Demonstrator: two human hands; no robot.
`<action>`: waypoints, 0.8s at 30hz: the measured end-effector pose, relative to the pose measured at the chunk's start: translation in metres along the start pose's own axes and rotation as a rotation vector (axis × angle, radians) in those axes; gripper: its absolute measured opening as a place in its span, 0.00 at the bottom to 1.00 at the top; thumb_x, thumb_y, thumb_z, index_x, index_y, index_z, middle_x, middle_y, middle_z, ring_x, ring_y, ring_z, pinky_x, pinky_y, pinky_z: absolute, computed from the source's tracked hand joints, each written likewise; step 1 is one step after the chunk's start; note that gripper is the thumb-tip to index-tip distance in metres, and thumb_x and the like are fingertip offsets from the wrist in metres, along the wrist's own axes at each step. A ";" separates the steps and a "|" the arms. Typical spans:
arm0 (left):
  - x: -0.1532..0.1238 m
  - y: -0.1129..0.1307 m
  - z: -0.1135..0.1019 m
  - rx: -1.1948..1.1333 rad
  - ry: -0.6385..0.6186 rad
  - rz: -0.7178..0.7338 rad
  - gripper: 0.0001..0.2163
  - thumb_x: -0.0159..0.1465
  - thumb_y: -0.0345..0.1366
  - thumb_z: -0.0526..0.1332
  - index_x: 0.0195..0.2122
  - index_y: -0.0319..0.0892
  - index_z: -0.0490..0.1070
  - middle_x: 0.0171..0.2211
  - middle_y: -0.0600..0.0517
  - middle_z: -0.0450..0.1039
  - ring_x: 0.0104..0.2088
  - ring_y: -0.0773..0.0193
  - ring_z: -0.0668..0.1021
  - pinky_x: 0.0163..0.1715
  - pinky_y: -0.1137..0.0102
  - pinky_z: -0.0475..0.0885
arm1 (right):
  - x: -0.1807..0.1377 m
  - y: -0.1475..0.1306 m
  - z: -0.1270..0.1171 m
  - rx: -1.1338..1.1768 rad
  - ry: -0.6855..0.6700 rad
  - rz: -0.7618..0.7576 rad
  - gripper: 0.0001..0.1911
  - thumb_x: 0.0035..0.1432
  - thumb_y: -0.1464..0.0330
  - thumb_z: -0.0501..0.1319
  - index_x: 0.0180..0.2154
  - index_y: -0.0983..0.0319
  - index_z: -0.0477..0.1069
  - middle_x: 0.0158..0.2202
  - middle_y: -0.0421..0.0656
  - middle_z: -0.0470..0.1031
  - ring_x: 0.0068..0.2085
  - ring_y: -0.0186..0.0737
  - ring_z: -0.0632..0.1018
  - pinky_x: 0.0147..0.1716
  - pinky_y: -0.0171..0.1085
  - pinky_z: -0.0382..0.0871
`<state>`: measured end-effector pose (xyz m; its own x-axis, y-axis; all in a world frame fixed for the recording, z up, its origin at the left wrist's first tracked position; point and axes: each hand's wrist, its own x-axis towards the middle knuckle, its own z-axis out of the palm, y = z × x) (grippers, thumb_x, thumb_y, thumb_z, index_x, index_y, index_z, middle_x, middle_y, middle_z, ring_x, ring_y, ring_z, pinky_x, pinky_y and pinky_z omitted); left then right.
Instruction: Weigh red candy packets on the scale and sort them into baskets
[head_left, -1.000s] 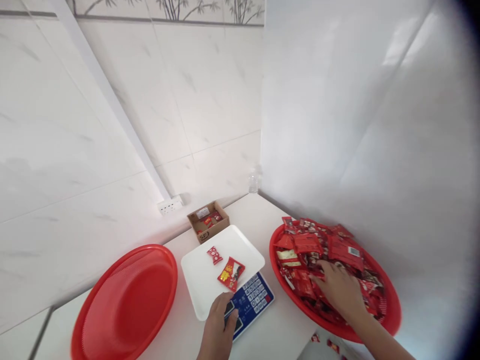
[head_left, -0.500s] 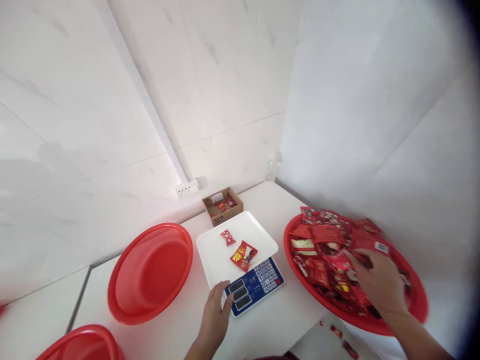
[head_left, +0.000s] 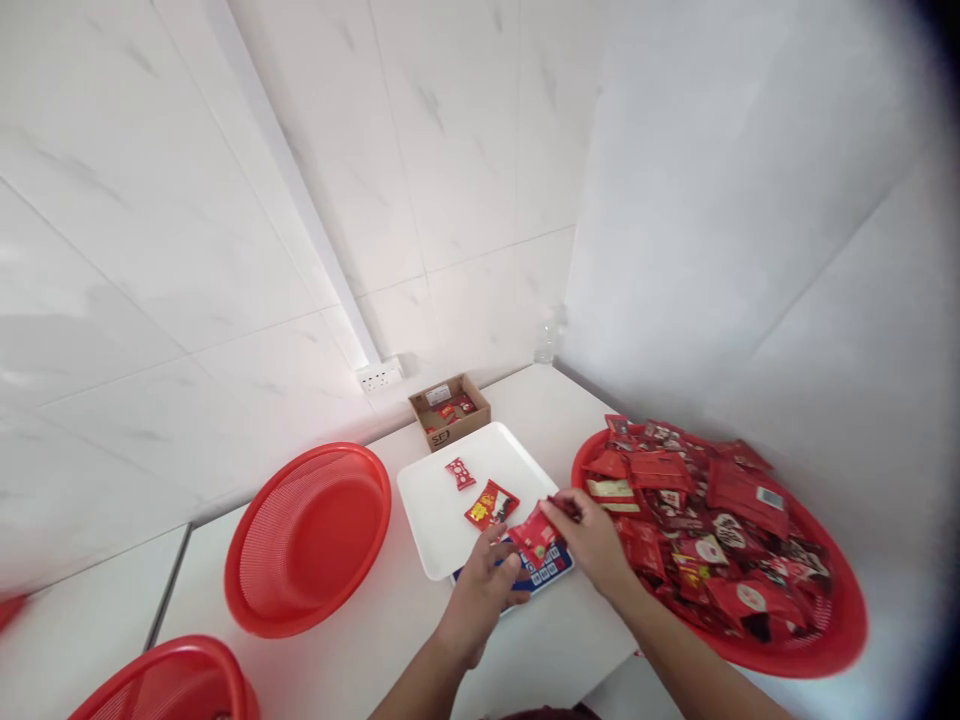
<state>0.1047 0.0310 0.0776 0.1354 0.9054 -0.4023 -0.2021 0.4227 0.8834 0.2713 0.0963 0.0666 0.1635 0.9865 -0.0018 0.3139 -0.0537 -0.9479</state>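
Our right hand (head_left: 592,540) pinches a red packet (head_left: 534,535), fingers narrow on its right end. It runs lengthwise toward our left hand (head_left: 480,590), whose fingertips meet the other end; whether they grip or only touch, we cannot tell. The white tray (head_left: 435,530) lies just beyond.

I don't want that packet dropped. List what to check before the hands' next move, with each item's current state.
1. Grip on red packet: left hand and right hand both pinch it, ok.
2. Room on white tray: bare surface beside its two packets, ok.
3. Scale keypad: partly covered by the hands, so cannot tell what the display reads.
4. Heaped red basket: beside the right hand, packets inside the rim, ok.
5. Left red basket: apart from the tray, ok.
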 end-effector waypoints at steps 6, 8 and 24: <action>0.010 0.002 -0.012 -0.206 0.148 -0.024 0.25 0.50 0.46 0.67 0.46 0.41 0.65 0.35 0.50 0.71 0.26 0.71 0.73 0.33 0.70 0.71 | -0.011 -0.003 0.053 0.220 -0.217 0.131 0.14 0.48 0.55 0.59 0.27 0.60 0.66 0.25 0.40 0.73 0.29 0.39 0.74 0.31 0.38 0.69; 0.012 0.001 -0.024 -0.238 0.226 -0.003 0.23 0.50 0.45 0.67 0.44 0.40 0.65 0.35 0.50 0.71 0.27 0.71 0.73 0.33 0.71 0.71 | 0.001 0.002 0.059 0.324 -0.204 0.212 0.15 0.48 0.54 0.58 0.27 0.60 0.65 0.24 0.40 0.73 0.28 0.40 0.75 0.31 0.39 0.70; 0.066 0.003 -0.083 0.372 0.367 -0.011 0.25 0.57 0.41 0.60 0.57 0.47 0.63 0.43 0.49 0.72 0.28 0.68 0.71 0.28 0.73 0.67 | 0.019 0.054 0.004 -0.228 -0.164 -0.048 0.20 0.53 0.60 0.52 0.44 0.61 0.70 0.45 0.49 0.74 0.42 0.43 0.76 0.43 0.42 0.70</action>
<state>0.0327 0.0956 0.0342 -0.2264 0.8832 -0.4107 0.1645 0.4503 0.8776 0.2874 0.1130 0.0144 -0.0042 0.9996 -0.0275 0.5232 -0.0212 -0.8519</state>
